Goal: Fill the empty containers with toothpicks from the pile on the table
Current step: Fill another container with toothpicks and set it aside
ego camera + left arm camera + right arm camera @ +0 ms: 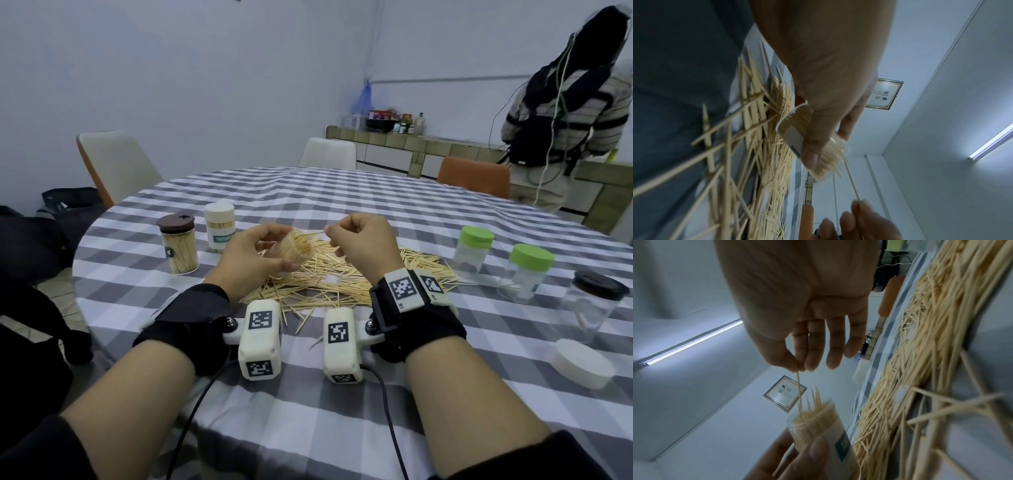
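From the head view, the left hand (255,251) curls round a clear container (291,248) packed with toothpicks, held tilted above the pile (342,274) spread across the middle of the checked desk (342,192). The right hand (363,243) pinches a single toothpick (317,233) between thumb and forefinger, its tip at the container's mouth. Two full, lidded containers (180,241) stand far left; three empty jars (527,270) wait at the right, with a loose white lid (582,363) nearer.

The left wrist view shows the container (818,146) gripped round its middle, thumb across the label, sticks crammed to the rim.

In the right wrist view, the toothpick (799,394) is a thin, pale, pointed stick, entering among a few raised tips in the container (818,423). It looks featherlight and stiff yet easily snapped, so a light pinch near its upper end suits it. The container seems smooth and light, best held round the body.
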